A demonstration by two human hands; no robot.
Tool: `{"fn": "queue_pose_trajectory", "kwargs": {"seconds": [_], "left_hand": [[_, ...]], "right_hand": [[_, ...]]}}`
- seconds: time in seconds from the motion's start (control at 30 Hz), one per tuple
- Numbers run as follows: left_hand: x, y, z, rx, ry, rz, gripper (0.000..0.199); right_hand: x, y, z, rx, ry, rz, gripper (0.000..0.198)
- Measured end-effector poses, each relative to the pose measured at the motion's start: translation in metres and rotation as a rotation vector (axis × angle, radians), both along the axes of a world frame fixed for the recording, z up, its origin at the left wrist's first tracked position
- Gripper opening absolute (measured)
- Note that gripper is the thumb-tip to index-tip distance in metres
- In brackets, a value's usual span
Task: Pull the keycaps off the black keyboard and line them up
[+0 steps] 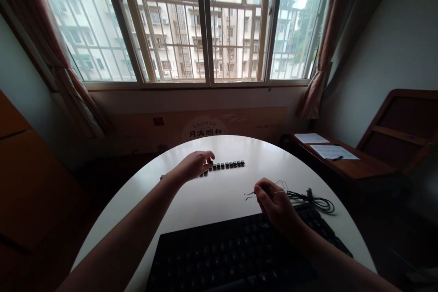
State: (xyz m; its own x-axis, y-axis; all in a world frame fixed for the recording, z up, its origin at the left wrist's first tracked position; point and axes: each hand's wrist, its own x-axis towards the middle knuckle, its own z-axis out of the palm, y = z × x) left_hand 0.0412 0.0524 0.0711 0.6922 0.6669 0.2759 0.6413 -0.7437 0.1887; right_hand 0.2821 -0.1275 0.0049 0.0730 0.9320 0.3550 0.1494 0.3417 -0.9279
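Note:
Black keycaps (231,164) stand in a row on the white round table (191,205). At the left end of that row, my left hand (196,165) has its thumb and fingers closed around a small black keycap, mostly hidden by the fingertips. A few more keycaps (204,173) lie just below the row, partly behind this hand. My right hand (272,196) grips a wire keycap puller (251,196), its bent wire ends sticking out to the left above the keyboard. The black keyboard (219,255) lies near me, its right part covered by my right forearm.
A coiled black cable (321,204) lies right of my right hand, by the keyboard's far edge. Another keycap (162,177) sits by my left forearm. Beyond the table, a wooden chair (369,169) holds papers (333,151) and a pen. A barred window (208,32) is ahead.

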Motion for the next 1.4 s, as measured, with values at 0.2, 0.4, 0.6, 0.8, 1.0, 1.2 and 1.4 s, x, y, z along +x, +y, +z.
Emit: {"fn": "queue_pose_trajectory", "kwargs": {"seconds": [0.2,0.4,0.6,0.8,1.0,1.2,1.4], "left_hand": [[-0.005,0.016,-0.025,0.044,0.083,0.052,0.010],[-0.003,0.019,-0.034,0.136,0.060,0.041,0.011],[-0.001,0.022,-0.051,0.173,0.105,0.104,0.014],[-0.001,0.021,-0.060,0.183,0.177,0.096,0.016],[0.000,0.019,-0.061,0.191,0.157,0.121,0.017],[-0.002,0.018,-0.056,0.194,0.129,0.128,0.019],[-0.001,0.018,-0.056,0.229,0.124,0.142,0.013]], "right_hand": [[0.001,-0.002,-0.001,-0.007,-0.045,0.038,0.024],[0.001,-0.004,0.004,-0.005,-0.080,0.073,0.023],[-0.001,-0.006,0.008,0.010,-0.133,0.055,0.024],[-0.003,-0.009,0.012,0.030,-0.193,0.067,0.024],[-0.003,-0.010,0.014,0.028,-0.199,0.097,0.024],[-0.004,-0.011,0.015,0.044,-0.228,0.096,0.024],[-0.003,-0.011,0.015,0.038,-0.235,0.098,0.025]]}}
